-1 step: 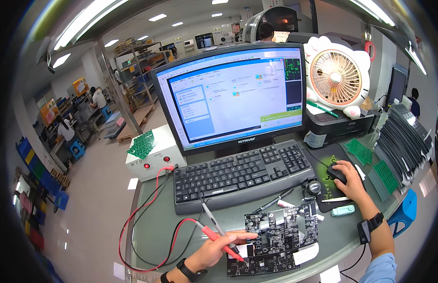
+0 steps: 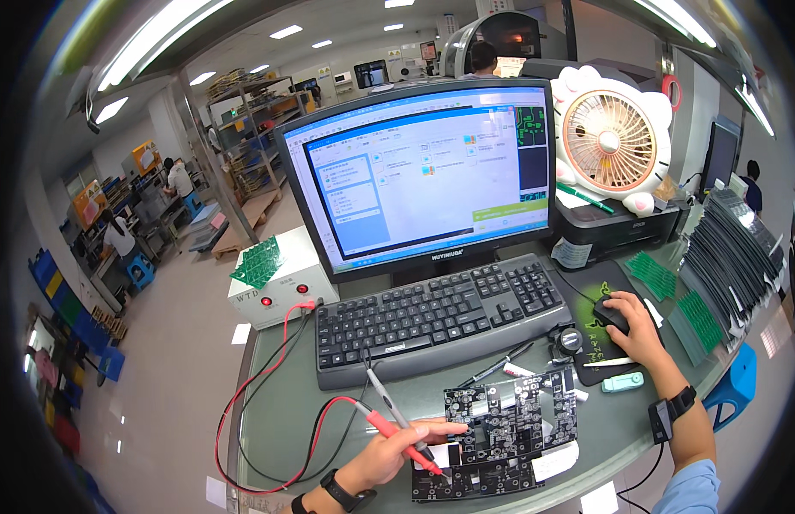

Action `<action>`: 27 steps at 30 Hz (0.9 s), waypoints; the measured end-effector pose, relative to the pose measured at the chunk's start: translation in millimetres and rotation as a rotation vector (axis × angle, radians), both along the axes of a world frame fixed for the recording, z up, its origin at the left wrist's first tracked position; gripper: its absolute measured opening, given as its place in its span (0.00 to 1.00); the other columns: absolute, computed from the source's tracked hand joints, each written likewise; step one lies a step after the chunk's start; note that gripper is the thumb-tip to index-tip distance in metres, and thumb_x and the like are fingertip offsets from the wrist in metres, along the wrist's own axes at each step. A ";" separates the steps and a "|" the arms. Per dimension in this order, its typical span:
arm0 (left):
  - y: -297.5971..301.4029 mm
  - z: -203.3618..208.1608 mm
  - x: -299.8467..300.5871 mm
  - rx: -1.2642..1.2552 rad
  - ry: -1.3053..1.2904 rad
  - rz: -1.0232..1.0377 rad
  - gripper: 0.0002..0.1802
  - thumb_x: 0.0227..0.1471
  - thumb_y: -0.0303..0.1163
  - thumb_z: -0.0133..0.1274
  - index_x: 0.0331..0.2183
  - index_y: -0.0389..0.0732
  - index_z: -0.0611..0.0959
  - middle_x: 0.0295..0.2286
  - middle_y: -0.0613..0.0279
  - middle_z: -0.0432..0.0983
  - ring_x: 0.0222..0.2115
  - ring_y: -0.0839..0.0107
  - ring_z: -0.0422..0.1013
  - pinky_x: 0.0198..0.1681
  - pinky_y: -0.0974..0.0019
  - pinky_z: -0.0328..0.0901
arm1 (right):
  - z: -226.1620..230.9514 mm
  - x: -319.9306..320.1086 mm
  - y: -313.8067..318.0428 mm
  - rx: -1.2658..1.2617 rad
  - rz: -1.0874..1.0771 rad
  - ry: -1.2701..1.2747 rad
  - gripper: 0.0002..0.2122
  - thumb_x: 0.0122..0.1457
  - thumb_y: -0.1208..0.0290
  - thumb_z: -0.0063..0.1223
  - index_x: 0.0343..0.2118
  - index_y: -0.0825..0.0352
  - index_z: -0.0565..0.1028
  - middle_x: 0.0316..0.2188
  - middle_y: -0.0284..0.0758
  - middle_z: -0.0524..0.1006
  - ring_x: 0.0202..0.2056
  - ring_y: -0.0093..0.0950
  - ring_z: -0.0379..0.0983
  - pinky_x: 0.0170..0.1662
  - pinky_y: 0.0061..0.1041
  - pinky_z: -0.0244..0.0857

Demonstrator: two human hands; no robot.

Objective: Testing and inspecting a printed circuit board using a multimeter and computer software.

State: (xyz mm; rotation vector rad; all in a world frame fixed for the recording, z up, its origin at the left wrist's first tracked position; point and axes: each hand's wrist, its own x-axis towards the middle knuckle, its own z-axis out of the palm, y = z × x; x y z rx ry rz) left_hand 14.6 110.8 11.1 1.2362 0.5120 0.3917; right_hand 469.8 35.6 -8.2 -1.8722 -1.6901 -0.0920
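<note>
left hand (image 2: pixel 382 456) holds probes (image 2: pixel 401 439) near desk's front edge (image 2: pixel 618 452).

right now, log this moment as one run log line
left hand: holding red probe and grey pen-like tool, over black circuit boards | right hand: on black mouse | monitor: lit

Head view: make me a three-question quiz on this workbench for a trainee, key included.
1. True or false: the right hand rests on the keyboard.
2. Fill in: the left hand holds a red probe with its tip over the black ____.
3. What lies on top of the white box beside the monitor?

Key:
1. False; it rests on a black mouse.
2. Circuit boards.
3. A green perforated panel.
</note>
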 end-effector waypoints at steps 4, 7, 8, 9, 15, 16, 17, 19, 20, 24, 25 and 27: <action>4.1 2.0 2.2 -0.014 0.006 0.016 0.29 0.62 0.40 0.34 0.50 0.25 0.75 0.53 0.44 0.70 0.55 0.57 0.66 0.60 0.58 0.57 | -1.8 4.9 5.1 0.032 0.020 -0.019 0.21 0.48 0.74 0.61 0.48 0.60 0.73 0.54 0.39 0.68 0.56 0.40 0.64 0.56 0.37 0.58; 3.3 2.5 1.4 -0.025 0.007 0.025 0.29 0.61 0.40 0.34 0.50 0.24 0.76 0.52 0.43 0.71 0.54 0.57 0.67 0.59 0.59 0.58 | 0.4 2.3 5.8 0.012 0.017 -0.015 0.22 0.48 0.77 0.62 0.48 0.61 0.72 0.54 0.41 0.68 0.56 0.41 0.64 0.58 0.35 0.58; 3.1 2.7 1.1 -0.035 0.013 0.037 0.29 0.61 0.40 0.35 0.50 0.24 0.76 0.52 0.43 0.71 0.53 0.57 0.67 0.58 0.59 0.59 | 1.6 0.8 5.6 0.012 0.008 -0.014 0.22 0.48 0.77 0.62 0.48 0.61 0.72 0.54 0.41 0.68 0.56 0.41 0.64 0.58 0.35 0.58; 2.6 2.6 1.7 -0.025 0.025 0.054 0.29 0.60 0.40 0.35 0.50 0.24 0.76 0.51 0.43 0.72 0.52 0.58 0.68 0.58 0.58 0.60 | 2.1 0.1 5.4 0.007 0.008 -0.008 0.21 0.48 0.77 0.62 0.48 0.60 0.73 0.53 0.40 0.68 0.56 0.41 0.64 0.58 0.35 0.58; 6.5 -2.7 -1.3 -0.004 -0.010 0.012 0.28 0.61 0.37 0.33 0.51 0.26 0.75 0.54 0.48 0.70 0.52 0.60 0.67 0.59 0.59 0.58 | -0.3 5.6 4.4 0.002 0.009 0.002 0.21 0.49 0.72 0.60 0.48 0.59 0.73 0.53 0.37 0.68 0.56 0.38 0.64 0.57 0.37 0.57; 6.3 -3.2 -1.4 -0.004 -0.007 0.008 0.28 0.61 0.37 0.33 0.51 0.26 0.75 0.54 0.48 0.70 0.52 0.60 0.67 0.59 0.59 0.58 | 0.4 5.1 4.2 0.002 0.005 0.004 0.21 0.49 0.72 0.60 0.48 0.59 0.73 0.53 0.37 0.68 0.56 0.38 0.64 0.57 0.37 0.57; 6.5 -3.5 -1.3 -0.018 -0.011 0.007 0.29 0.61 0.38 0.33 0.51 0.25 0.75 0.54 0.48 0.70 0.52 0.60 0.67 0.59 0.59 0.59 | 1.6 4.1 4.0 -0.004 0.003 0.008 0.21 0.49 0.72 0.60 0.48 0.59 0.73 0.53 0.37 0.68 0.56 0.37 0.64 0.57 0.37 0.57; 7.2 -3.7 -1.3 -0.032 -0.013 0.003 0.29 0.62 0.38 0.33 0.52 0.25 0.74 0.54 0.47 0.70 0.52 0.60 0.68 0.59 0.59 0.59 | 2.0 3.4 3.6 -0.009 -0.002 0.012 0.21 0.49 0.72 0.60 0.48 0.59 0.73 0.53 0.36 0.68 0.56 0.37 0.64 0.57 0.37 0.57; 7.6 -3.3 -1.4 -0.023 -0.011 -0.005 0.29 0.62 0.39 0.33 0.52 0.25 0.74 0.53 0.47 0.70 0.52 0.60 0.68 0.58 0.60 0.59 | 2.0 3.4 3.6 -0.011 -0.002 0.012 0.21 0.49 0.72 0.60 0.48 0.59 0.73 0.53 0.36 0.68 0.56 0.37 0.63 0.57 0.37 0.57; 6.7 0.0 -0.9 -0.036 0.003 -0.013 0.31 0.62 0.42 0.34 0.53 0.25 0.73 0.53 0.47 0.70 0.52 0.60 0.68 0.57 0.61 0.61 | 1.7 4.6 3.6 -0.020 -0.002 0.003 0.21 0.49 0.73 0.59 0.49 0.59 0.73 0.53 0.36 0.68 0.57 0.37 0.63 0.57 0.37 0.57; 6.6 0.3 -0.9 -0.036 0.003 -0.014 0.31 0.62 0.42 0.34 0.53 0.25 0.73 0.53 0.47 0.70 0.52 0.60 0.68 0.57 0.61 0.61 | 2.0 4.6 3.6 -0.020 -0.003 0.004 0.21 0.49 0.73 0.59 0.49 0.59 0.73 0.53 0.36 0.68 0.57 0.37 0.63 0.57 0.37 0.57; 6.5 0.6 -0.8 -0.043 0.007 -0.013 0.32 0.61 0.43 0.35 0.53 0.25 0.73 0.53 0.47 0.70 0.52 0.60 0.68 0.57 0.61 0.61 | 2.7 4.1 3.9 -0.019 -0.002 0.011 0.21 0.49 0.72 0.59 0.49 0.59 0.73 0.53 0.36 0.68 0.57 0.36 0.63 0.57 0.37 0.57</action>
